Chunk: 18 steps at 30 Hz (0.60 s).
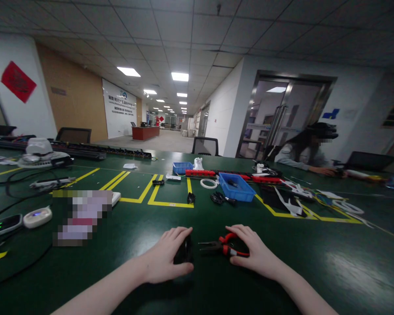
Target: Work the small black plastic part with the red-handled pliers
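Observation:
My left hand [167, 256] is curled round a small black object [184, 251] that rests on the dark green table [131, 232] near its front edge. My right hand [254, 253] closes over the red handles of a pair of pliers [221, 247]. The pliers lie flat, with their dark jaws pointing left toward the black object. The two hands sit close together, a short gap between them.
Further back lie a blue bin [236, 187], a smaller blue bin [181, 167], a white ring [209, 183], red strips [200, 173] and black parts [218, 198]. Cables and white devices [37, 216] fill the left. Another person [307, 153] sits at the far right.

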Each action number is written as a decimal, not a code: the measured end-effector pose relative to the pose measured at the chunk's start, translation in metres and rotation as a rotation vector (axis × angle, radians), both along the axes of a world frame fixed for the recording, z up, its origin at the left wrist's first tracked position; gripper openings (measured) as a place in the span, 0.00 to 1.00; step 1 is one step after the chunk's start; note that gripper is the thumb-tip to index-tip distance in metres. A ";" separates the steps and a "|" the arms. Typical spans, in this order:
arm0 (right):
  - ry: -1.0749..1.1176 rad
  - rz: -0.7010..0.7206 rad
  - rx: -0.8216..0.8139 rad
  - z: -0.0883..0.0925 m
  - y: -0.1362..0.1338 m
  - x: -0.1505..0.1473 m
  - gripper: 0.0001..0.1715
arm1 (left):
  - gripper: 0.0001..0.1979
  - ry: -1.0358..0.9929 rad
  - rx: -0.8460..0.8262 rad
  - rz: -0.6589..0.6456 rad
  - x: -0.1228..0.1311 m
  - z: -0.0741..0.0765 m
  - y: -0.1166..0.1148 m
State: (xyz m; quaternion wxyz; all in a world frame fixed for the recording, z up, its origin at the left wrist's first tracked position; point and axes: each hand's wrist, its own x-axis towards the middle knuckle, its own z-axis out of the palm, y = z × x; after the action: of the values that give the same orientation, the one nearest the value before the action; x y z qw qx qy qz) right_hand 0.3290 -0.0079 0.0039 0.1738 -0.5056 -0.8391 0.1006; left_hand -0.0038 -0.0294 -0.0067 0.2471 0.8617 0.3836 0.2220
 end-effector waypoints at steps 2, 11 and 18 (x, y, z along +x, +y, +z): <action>0.009 0.013 0.017 -0.002 0.001 0.000 0.37 | 0.47 -0.014 -0.035 0.016 0.001 0.000 -0.003; 0.087 0.005 0.022 0.005 -0.005 -0.006 0.30 | 0.37 -0.189 -0.114 -0.046 0.002 0.002 0.003; 0.080 0.009 0.056 0.005 -0.007 -0.008 0.30 | 0.25 -0.197 -0.120 -0.052 0.007 -0.001 0.004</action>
State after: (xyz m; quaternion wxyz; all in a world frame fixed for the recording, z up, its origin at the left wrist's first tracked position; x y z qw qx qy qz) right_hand 0.3206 -0.0152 0.0086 0.2206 -0.4924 -0.8362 0.0980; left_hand 0.0029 -0.0257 -0.0076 0.3404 0.8290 0.3477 0.2756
